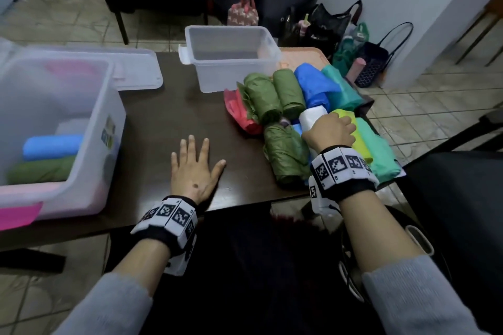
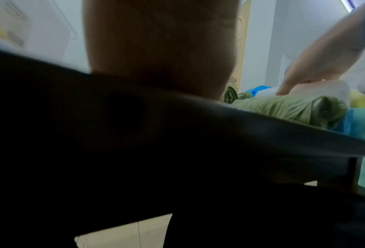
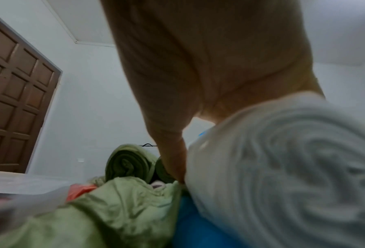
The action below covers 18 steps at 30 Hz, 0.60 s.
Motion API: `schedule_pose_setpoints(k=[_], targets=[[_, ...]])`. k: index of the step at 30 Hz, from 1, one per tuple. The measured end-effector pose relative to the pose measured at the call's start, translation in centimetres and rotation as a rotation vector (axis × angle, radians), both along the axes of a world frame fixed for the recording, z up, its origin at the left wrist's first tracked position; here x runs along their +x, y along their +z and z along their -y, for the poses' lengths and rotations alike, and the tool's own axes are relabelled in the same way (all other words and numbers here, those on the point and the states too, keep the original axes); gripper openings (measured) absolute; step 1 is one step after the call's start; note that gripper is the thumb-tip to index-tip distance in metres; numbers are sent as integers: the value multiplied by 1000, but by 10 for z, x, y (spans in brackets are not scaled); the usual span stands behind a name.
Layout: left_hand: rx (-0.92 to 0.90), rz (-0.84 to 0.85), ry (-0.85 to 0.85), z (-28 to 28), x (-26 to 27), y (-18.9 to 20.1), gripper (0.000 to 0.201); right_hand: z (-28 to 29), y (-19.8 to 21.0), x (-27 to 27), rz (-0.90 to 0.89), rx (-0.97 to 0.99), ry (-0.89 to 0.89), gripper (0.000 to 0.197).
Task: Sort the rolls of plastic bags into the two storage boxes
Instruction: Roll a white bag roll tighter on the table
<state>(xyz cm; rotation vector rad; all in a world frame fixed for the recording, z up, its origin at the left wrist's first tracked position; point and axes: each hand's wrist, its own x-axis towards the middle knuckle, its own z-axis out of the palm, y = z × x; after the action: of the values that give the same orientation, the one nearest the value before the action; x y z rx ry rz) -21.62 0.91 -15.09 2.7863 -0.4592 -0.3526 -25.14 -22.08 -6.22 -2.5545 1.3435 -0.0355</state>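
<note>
Grey sleeves (image 1: 114, 304) – black wristbands (image 1: 345, 187) carrying white blocks with black square markers.

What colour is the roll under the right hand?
White; the roll shows best in the right wrist view, gripped by the right hand.

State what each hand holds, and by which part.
The right hand grips the white roll around its body near one end, on the pile. The left hand holds nothing; it rests flat on the table.

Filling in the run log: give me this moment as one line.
left hand flat on table | right hand grips white roll in pile | near box holds rolls | far box empty
</note>
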Motion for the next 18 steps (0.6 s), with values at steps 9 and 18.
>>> schedule_pose_setpoints(k=[9,18], targets=[[11,131,25,0,-5,-8,65,-6,9,1,99,10,28,52],[-39,120,20,-2,-5,-7,64,-60,39,26,284,19,416,53]])
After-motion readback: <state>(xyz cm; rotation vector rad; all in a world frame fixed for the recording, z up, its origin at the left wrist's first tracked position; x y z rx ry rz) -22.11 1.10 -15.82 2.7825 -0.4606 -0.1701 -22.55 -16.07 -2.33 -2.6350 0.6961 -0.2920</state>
